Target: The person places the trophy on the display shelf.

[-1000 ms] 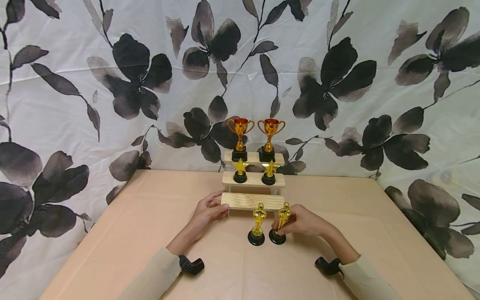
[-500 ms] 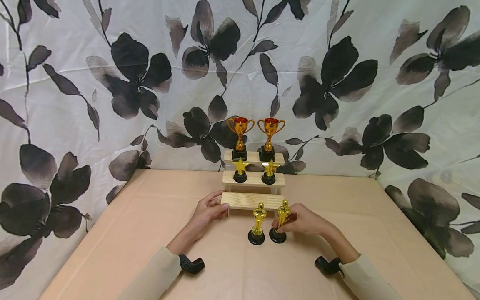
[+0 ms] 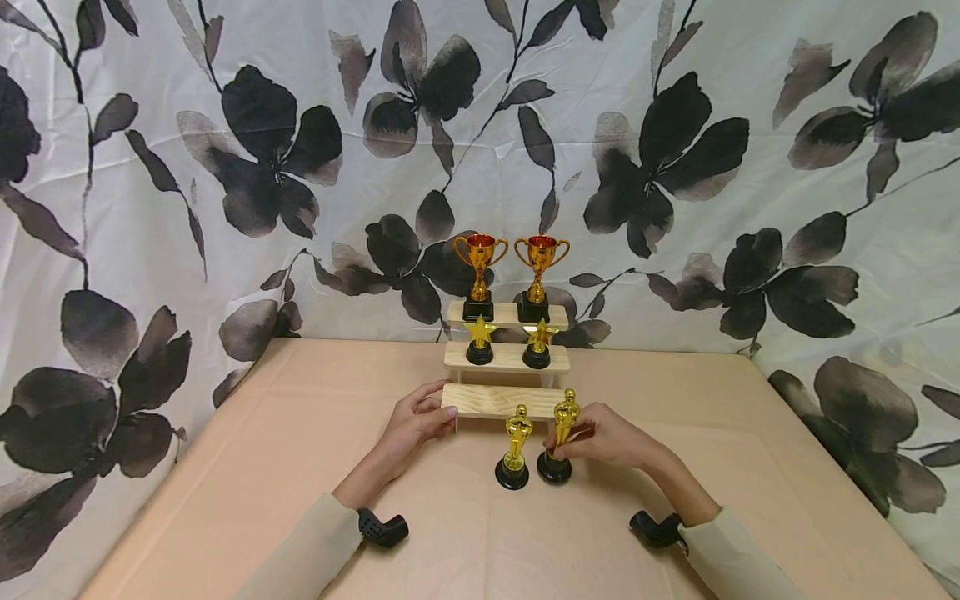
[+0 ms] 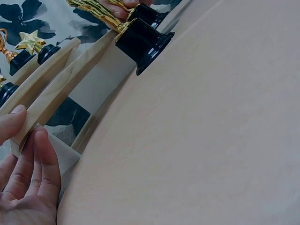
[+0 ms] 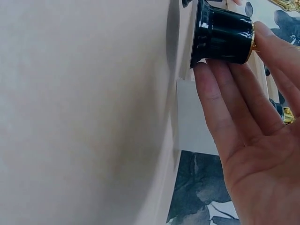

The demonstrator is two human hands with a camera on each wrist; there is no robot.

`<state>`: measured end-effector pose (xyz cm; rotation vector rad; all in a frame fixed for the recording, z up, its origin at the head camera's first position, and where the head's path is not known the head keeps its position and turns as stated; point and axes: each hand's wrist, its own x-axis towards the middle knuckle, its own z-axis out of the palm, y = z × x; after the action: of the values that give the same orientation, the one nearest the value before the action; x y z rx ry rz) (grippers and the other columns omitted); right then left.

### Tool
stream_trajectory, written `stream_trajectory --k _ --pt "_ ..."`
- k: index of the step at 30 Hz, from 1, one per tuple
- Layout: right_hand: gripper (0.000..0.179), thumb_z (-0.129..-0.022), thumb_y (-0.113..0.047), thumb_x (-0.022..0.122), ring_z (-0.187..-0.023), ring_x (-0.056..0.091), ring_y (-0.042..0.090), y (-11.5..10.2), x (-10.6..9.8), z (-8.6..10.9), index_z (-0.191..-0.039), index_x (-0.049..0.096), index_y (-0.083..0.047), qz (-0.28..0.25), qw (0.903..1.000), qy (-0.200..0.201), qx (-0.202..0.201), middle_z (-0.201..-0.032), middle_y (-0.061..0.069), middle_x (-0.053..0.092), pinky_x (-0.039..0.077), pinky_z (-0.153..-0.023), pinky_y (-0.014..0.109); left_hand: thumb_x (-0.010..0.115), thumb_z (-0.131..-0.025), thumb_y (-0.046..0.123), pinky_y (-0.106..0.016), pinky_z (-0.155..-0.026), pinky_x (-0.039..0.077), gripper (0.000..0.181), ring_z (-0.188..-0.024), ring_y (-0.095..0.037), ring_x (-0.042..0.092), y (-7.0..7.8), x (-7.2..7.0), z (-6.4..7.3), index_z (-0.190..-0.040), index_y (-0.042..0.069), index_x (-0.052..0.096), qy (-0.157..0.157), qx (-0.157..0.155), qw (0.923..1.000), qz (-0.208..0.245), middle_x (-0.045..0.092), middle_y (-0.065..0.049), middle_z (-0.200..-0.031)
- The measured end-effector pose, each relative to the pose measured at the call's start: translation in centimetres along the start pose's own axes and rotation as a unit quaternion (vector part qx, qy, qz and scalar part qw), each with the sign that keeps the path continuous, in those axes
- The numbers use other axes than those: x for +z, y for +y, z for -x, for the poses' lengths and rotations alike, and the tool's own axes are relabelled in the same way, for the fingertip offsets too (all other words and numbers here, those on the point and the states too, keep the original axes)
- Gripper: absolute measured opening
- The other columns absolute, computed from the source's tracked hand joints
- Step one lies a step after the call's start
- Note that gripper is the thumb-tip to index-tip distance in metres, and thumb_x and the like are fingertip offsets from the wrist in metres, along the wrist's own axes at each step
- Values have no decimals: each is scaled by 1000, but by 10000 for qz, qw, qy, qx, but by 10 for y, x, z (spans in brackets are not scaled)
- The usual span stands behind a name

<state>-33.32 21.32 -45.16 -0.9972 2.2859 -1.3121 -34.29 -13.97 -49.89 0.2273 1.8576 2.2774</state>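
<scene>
In the head view, my left hand [image 3: 412,423] grips the left end of the lowest board of a three-tier wooden stand [image 3: 495,401], thumb on top and fingers beneath. My right hand [image 3: 613,435] pinches a gold figurine trophy [image 3: 565,414] low on its body, by the stand's front right corner. Its black base [image 5: 227,35] rests against the fingers in the right wrist view and looks slightly raised off the table. A matching figurine trophy [image 3: 517,433] stands upright just left of it, in front of the stand. No trophy sits on the lowest board.
Two star trophies [image 3: 479,343] [image 3: 537,345] stand on the middle tier. On the top tier are two gold cup trophies [image 3: 480,258] [image 3: 541,262]. A floral cloth [image 3: 300,50] hangs behind the beige-covered table [image 3: 337,367].
My right hand has raised the figurine trophy a little, and it has tipped more upright. The left hand keeps its hold on the stand, and the other trophies stay put.
</scene>
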Motion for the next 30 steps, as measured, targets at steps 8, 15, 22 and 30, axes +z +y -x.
stream_trajectory --k 8,15,22,30 --pt "17 -91 -14 79 -92 73 7 -3 -2 0 -105 79 -4 47 9999 158 45 -101 9 80 60 -86 27 74 -95 9 -24 -78 60 65 -86 -12 69 1 0 0 -153 9 45 -5 0 10000 -56 69 2 -96" --pt "17 -92 -14 78 -95 74 9 -3 -4 1 -105 79 -3 -63 9996 261 31 -103 12 80 59 -88 23 74 -95 8 -23 -77 59 67 -85 -11 68 1 0 0 -154 8 43 -15 2 10000 -88 68 2 -94" --pt "14 -92 -14 78 -85 67 7 -3 -5 1 -101 78 -3 183 9985 507 20 -96 12 79 58 -78 22 73 -95 9 -23 -76 59 65 -85 -11 68 2 0 0 -153 9 44 30 -26 9999 -106 69 3 -93" --pt "15 -93 -16 78 -84 66 8 -9 -7 1 -103 79 -4 259 9975 638 144 -98 10 80 57 -77 23 73 -96 9 -22 -74 57 65 -83 -11 67 1 0 0 -153 9 44 15 -44 9999 -128 69 2 -92"
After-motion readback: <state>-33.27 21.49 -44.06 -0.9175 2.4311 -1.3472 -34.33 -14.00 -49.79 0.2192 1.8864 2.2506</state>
